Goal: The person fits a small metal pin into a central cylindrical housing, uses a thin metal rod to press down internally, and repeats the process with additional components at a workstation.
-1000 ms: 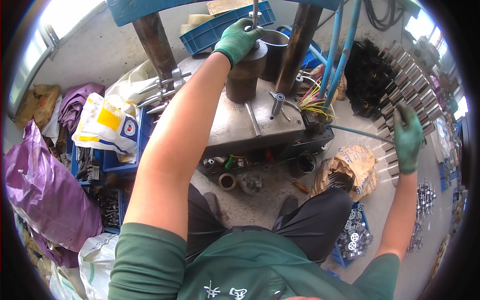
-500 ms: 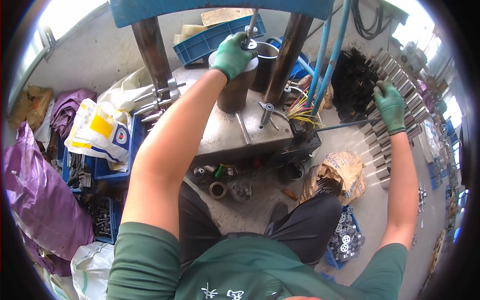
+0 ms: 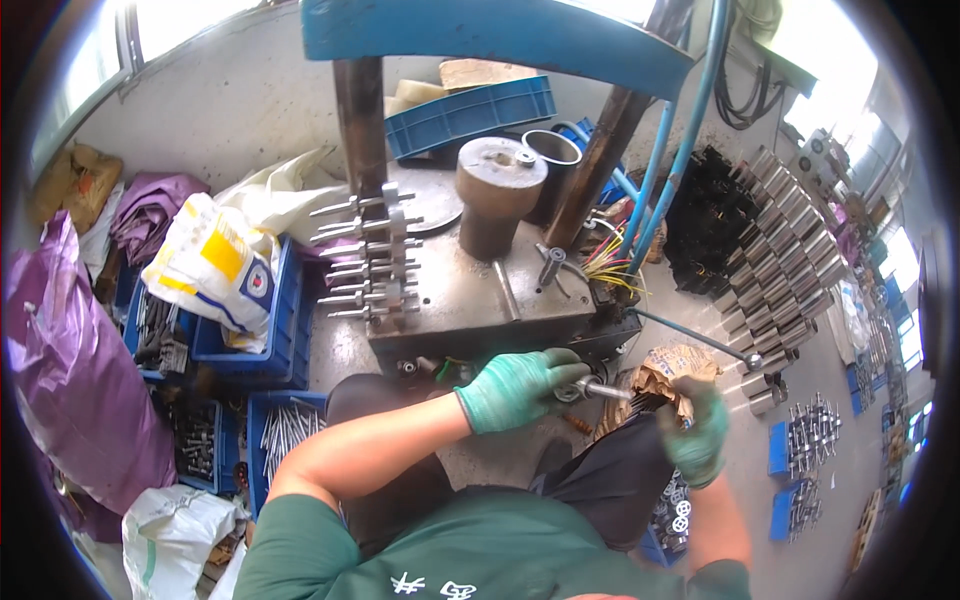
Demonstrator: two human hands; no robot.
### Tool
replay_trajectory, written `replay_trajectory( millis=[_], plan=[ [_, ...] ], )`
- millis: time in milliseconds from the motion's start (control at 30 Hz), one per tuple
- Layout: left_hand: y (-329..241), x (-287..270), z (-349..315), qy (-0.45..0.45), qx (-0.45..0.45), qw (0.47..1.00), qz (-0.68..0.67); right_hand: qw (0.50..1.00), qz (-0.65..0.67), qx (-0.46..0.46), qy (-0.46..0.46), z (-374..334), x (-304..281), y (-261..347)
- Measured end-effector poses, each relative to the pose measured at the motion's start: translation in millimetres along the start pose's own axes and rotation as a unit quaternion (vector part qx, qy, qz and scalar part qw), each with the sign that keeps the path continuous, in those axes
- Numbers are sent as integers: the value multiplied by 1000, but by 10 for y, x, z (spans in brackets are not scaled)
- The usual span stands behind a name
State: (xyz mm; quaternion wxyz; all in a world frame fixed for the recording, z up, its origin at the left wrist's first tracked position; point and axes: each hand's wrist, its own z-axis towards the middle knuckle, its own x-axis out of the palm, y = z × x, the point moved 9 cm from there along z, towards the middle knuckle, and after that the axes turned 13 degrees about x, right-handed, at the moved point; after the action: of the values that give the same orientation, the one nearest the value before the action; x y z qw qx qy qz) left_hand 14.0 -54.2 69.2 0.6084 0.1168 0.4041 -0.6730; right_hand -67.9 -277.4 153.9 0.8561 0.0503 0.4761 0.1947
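Observation:
My left hand (image 3: 518,390), in a green glove, is closed around a short metal shaft (image 3: 604,388) with a round collar near the fingers. The shaft's free end points right, over my lap. My right hand (image 3: 695,435), also gloved, hovers above my right knee beside a crumpled brown paper bag (image 3: 672,374); motion smears its fingers, so what it holds is unclear. Ahead stands a press with a thick steel cylinder (image 3: 500,180) on its bed (image 3: 450,290); a small ring (image 3: 525,157) lies on the cylinder's top.
A lever (image 3: 690,335) with a ball end sticks out right of the press. Shafts with discs (image 3: 375,265) line the bed's left edge. Blue bins (image 3: 285,330) sit at left, and stacked metal tubes (image 3: 790,250) at right. A bin of wheel-like parts (image 3: 672,520) is by my right leg.
My left hand has brought the shaft down from the cylinder's top toward my lap. My right hand has let go of the lever and moved down and left; the lever has swung lower.

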Motion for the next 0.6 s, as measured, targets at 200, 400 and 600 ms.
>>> replay_trajectory(
  millis=[200,400,600],
  plan=[
    [-22,485,-93,93,35,995,-3,914,255,253,189,-300,1289,136],
    [284,0,-97,-87,-65,994,-10,899,255,271,233,169,1512,-441],
    [963,-1106,-834,-431,-200,876,-79,921,72,380,41,-504,985,-2516]
  ],
)
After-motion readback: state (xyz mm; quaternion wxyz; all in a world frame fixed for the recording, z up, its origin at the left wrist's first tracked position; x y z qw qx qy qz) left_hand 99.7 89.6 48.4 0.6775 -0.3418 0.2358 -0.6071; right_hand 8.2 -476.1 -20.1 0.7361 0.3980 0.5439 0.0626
